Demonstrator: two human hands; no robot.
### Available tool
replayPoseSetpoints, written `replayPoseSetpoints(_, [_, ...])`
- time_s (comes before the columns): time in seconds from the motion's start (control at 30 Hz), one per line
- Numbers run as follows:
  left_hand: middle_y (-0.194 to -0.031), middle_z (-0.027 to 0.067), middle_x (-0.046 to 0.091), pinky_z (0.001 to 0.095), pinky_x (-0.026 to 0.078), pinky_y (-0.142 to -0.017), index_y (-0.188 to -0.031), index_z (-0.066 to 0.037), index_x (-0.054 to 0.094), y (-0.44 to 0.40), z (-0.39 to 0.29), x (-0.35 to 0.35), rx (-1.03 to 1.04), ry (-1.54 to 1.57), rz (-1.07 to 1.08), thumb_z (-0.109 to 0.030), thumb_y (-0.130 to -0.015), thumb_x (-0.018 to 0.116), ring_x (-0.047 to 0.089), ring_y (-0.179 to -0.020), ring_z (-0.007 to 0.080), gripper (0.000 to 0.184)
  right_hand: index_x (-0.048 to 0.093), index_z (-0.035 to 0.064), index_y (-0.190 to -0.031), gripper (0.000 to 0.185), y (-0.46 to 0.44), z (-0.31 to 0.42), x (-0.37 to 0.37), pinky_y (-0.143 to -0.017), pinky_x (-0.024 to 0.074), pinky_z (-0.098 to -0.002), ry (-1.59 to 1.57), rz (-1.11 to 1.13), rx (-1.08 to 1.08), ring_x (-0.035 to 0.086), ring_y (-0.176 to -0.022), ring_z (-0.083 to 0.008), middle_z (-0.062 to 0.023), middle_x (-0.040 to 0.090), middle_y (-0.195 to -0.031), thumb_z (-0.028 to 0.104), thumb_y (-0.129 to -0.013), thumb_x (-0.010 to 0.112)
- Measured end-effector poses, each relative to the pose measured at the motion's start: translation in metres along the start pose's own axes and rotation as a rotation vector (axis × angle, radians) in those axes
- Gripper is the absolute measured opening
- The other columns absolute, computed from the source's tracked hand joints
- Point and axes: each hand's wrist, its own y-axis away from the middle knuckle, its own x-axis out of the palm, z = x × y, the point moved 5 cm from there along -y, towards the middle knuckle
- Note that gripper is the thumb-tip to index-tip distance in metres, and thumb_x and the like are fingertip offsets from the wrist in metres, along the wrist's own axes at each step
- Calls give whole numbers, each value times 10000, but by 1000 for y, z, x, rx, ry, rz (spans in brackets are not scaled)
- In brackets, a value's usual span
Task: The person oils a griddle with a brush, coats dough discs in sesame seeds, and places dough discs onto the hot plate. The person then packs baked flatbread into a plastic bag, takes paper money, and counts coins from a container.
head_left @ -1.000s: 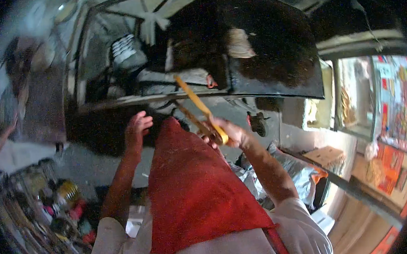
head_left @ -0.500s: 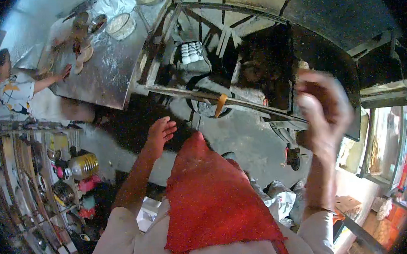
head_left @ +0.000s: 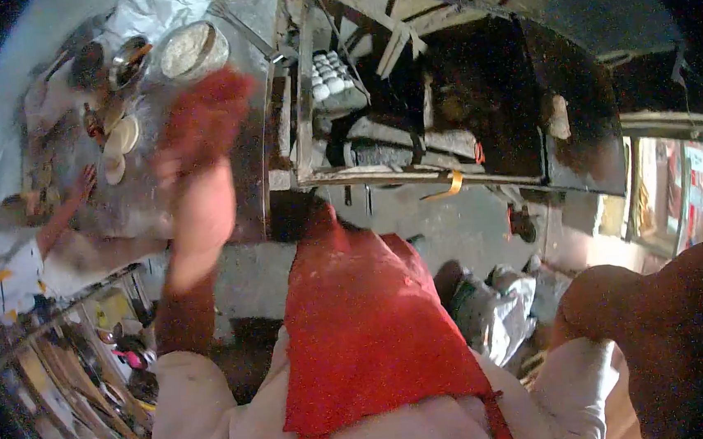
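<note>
My left hand (head_left: 201,140) reaches forward over the near right part of the metal worktable (head_left: 242,195). It is smeared by motion. A dark red blur covers its far end, and I cannot tell whether that is fingers or a cloth. Just left of it lie flat round dough discs (head_left: 120,140). Beyond it stands a pan of flour (head_left: 194,52). On the right, my bent bare arm is raised close to the camera, and my right hand is out of view. A red apron (head_left: 368,325) hangs down my front.
A co-worker's hand (head_left: 84,181) rests on the worktable at the left. White dough balls (head_left: 330,74) sit inside the dark metal-framed stove (head_left: 422,173). A yellow strip (head_left: 454,182) hangs on its front bar. Plastic bags (head_left: 495,311) stand on the floor.
My left hand has swung forward and left over the worktable. The right hand has left the view, its arm now raised nearby. The view has shifted, with the worktable nearer.
</note>
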Motion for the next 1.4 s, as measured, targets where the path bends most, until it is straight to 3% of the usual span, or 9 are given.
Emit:
replayPoseSetpoints(0.1, [-1134,92,640,338,443,-968,-1184,-4,596,-12,-107,-20,537,-51,99,-109,-915,601,590,-1088,176,289,603,-11,-1010,374,-24,5,35,-735,489,-341,79,40,9,544,-758,-194,-90,599,-918,332,-867,562])
replayPoseSetpoints(0.17, [-1125,91,639,338,444,-962,-1178,-7,597,-12,-161,-28,768,-78,227,-117,-917,599,589,-1079,175,284,603,-9,-1007,364,-39,10,51,-733,488,-338,126,72,25,542,-756,-191,-87,596,-913,325,-866,562])
replayPoseSetpoints(0.27, [-1111,88,636,337,444,-953,-1170,-10,598,-3,-205,-29,950,-73,354,-129,-919,595,587,-1066,175,277,602,-5,-1003,349,-54,29,63,-729,486,-335,196,111,29,539,-753,-187,-81,591,-904,313,-865,564])
replayPoseSetpoints(0.6, [-1064,80,630,337,445,-922,-1141,-23,603,28,-213,20,1122,77,407,-170,-928,583,581,-1023,173,260,600,6,-989,300,-47,120,43,-717,481,-325,482,125,1,529,-742,-174,-62,574,-876,275,-860,568])
replayPoseSetpoints(1.03, [-1003,70,621,336,447,-882,-1104,-39,609,43,-261,125,1275,348,471,-223,-939,567,574,-968,171,251,597,20,-971,238,-24,250,22,-701,474,-312,778,-180,-123,515,-729,-157,-38,553,-840,226,-854,573])
replayPoseSetpoints(1.4, [-952,61,613,336,448,-849,-1073,-52,614,79,-235,82,1313,312,378,-268,-949,554,568,-920,169,256,595,32,-955,186,14,225,43,-688,468,-301,750,-148,-138,504,-717,-142,-18,535,-809,184,-849,578])
